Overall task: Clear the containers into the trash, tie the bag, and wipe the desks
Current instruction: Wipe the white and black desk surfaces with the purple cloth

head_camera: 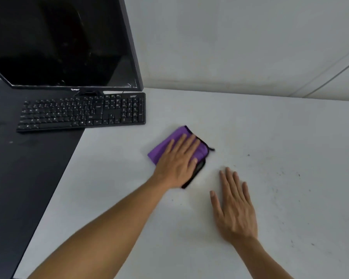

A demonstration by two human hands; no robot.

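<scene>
Two hands: left hand (176,164), right hand (235,208). One purple cloth (165,147). One keyboard (82,112). One monitor (63,41). One white desk (270,127). One dark mat (24,168).

Folded purple cloth (169,146) with black edging, flat on the white desk (270,127), right of the keyboard.

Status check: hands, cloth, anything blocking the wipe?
Left hand flat on purple cloth, pressing it to white desk. Right hand open, flat on desk, empty. Dark specks unwiped to the right. Keyboard clear, left.
</scene>
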